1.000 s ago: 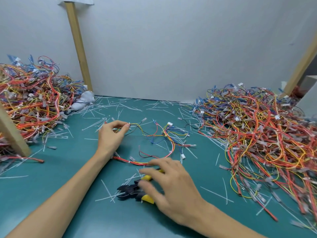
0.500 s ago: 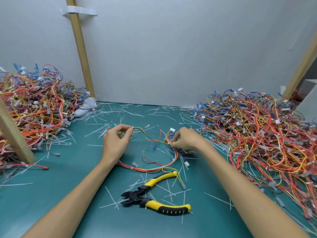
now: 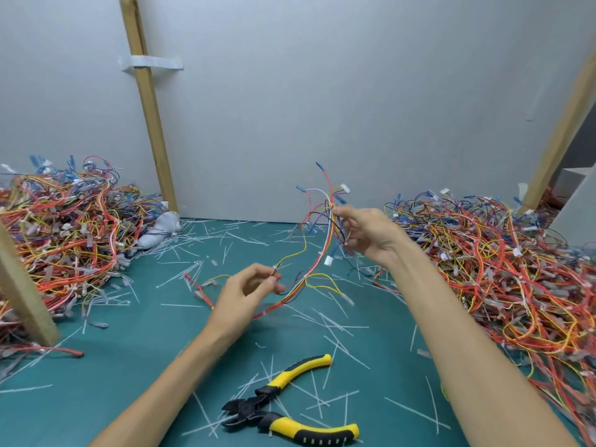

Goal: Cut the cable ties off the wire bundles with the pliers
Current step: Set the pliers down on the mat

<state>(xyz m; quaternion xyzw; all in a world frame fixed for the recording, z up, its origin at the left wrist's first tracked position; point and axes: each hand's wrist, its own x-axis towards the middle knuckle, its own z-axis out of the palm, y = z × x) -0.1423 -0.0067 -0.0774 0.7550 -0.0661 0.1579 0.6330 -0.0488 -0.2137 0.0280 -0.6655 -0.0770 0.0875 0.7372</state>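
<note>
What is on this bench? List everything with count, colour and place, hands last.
mat: one, teal, under everything
wire bundle: one, multicoloured, held above the mat
pliers: one, yellow and black handles, on the mat, near centre
left wire pile and right wire pile: two, mostly red and orange, at the mat's sides
cut ties: many, white, scattered over the mat
wooden posts: three, tan, two left, one right
left hand: one, pinching a lower strand of the bundle
right hand: one, pinching the bundle's upper part
</note>
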